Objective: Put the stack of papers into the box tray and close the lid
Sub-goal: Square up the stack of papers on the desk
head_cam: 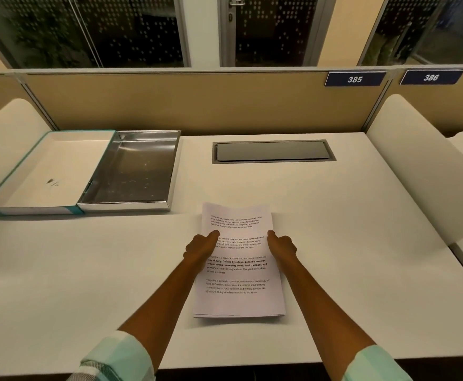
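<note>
On the white desk (334, 215), left hand (201, 247) and right hand (281, 244) grip the paper stack (238, 301), thumbs on top.

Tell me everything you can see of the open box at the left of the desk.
The hinged box tray lies opened flat at the far left of the white desk. Its left half is cream inside, edged in teal, with a small dark mark on its floor. Its right half is lined with shiny, scuffed silver material. Both halves are shallow, rectangular and empty. Neither hand touches it.
</note>
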